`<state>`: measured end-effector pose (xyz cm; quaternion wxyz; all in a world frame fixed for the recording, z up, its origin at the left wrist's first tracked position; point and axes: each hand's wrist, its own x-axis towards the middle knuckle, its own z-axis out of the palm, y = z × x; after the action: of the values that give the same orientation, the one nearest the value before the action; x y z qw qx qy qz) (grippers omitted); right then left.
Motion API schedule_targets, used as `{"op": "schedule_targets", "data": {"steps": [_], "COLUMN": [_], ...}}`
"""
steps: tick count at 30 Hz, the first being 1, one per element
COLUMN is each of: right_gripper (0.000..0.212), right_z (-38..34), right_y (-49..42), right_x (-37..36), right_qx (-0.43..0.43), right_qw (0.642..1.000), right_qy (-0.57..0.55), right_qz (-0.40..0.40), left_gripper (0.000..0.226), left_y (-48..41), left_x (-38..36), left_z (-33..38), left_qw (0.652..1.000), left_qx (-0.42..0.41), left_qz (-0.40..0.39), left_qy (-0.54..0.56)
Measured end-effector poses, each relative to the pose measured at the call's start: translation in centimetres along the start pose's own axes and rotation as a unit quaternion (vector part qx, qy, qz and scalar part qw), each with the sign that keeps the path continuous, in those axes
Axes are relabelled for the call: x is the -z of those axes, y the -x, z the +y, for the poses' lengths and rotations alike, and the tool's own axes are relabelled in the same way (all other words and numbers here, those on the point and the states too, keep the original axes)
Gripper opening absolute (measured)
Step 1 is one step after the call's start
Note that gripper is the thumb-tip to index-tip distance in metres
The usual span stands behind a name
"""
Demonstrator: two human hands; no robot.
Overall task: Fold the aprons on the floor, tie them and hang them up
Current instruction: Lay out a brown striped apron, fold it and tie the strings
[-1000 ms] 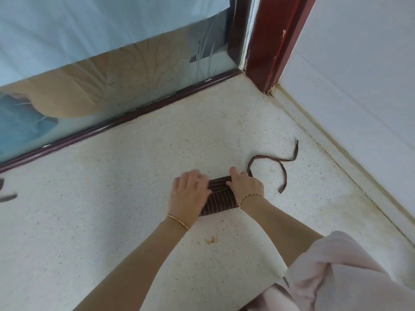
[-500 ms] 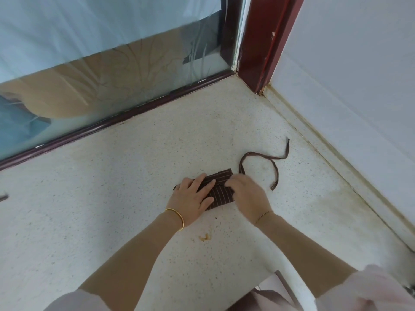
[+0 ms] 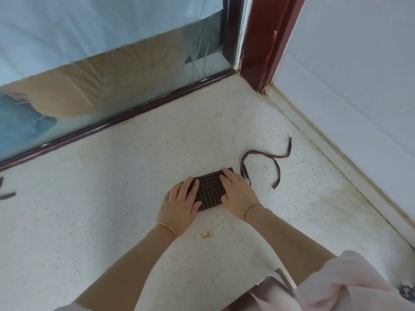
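A dark brown striped apron [image 3: 209, 191] lies on the speckled floor, folded into a small flat packet. My left hand [image 3: 182, 204] presses flat on its left end, fingers straight. My right hand [image 3: 238, 195] presses on its right end, fingers extended over the fold. The apron's strap [image 3: 265, 158] trails loose from the packet's right side and loops across the floor toward the wall.
A glass door with a dark red bottom rail [image 3: 112, 124] runs along the back. A red door post [image 3: 267, 46] stands in the corner, and a white wall with skirting [image 3: 336, 149] closes the right side. Another dark strap end [image 3: 7, 195] lies at the far left edge.
Both hands have flattened onto the folded packet and spread toward its two ends. The packet lies flatter than before. The strap has not moved.
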<state>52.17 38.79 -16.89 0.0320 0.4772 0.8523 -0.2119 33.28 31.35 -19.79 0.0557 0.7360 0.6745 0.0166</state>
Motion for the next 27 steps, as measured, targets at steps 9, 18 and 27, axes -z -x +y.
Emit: {"op": "schedule_targets", "data": {"steps": [9,18,27], "right_gripper": [0.070,0.069,0.050], "right_z": [0.4,0.5,0.6], "right_y": [0.5,0.2,-0.3], "right_x": [-0.3,-0.4,-0.3], "right_qx": [0.059,0.061,0.071], "right_qw": [0.995,0.990,0.992], "right_qy": [0.072,0.124,0.104], "right_qz": [-0.032,-0.008,0.026], "left_gripper": [0.041,0.071,0.047], "left_y": [-0.8,-1.8,-1.8], "left_x": [2.0,1.4,1.7], "left_z": [0.9,0.6,-0.4], "left_qw": [0.994,0.996,0.991], "left_qx": [-0.071,-0.055,-0.083], "left_qz": [0.086,-0.039,-0.023], "left_qy": [0.009,0.060,0.103]}}
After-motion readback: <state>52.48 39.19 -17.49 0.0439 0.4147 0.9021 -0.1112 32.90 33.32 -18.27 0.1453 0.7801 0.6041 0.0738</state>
